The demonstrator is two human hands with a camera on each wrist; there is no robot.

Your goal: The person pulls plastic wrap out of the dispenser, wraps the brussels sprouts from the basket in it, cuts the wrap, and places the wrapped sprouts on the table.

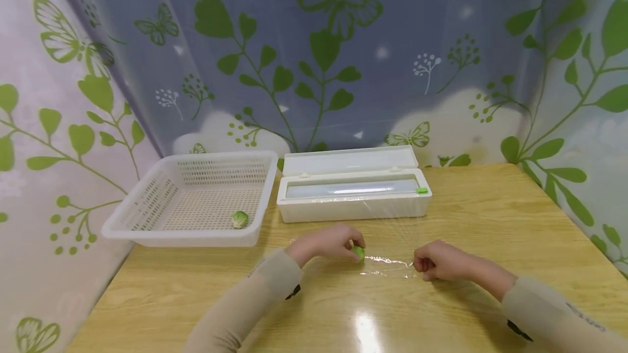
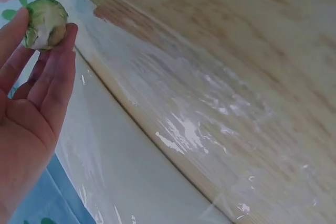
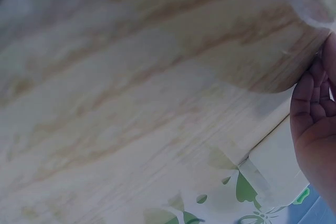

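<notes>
My left hand [image 1: 333, 242] pinches a small green Brussels sprout [image 2: 46, 23] between thumb and fingertips, low over the table and in front of the box. A sheet of clear cling film [image 1: 387, 259] stretches from the white dispenser box [image 1: 353, 210] toward me. At the sheet's near right part, my right hand [image 1: 441, 260] pinches the film with curled fingers. In the right wrist view the fingers [image 3: 307, 98] are partly cut off at the frame edge. The film passes between the two hands, creased and shiny.
A white plastic basket [image 1: 181, 237] stands at the left, with one Brussels sprout [image 1: 240, 219] inside. The dispenser's lid [image 1: 350, 161] is raised, showing the film roll [image 1: 350, 188], with a green slide cutter [image 1: 422, 190] at the right end. A patterned curtain [image 1: 275, 42] hangs behind the wooden table [image 1: 510, 217].
</notes>
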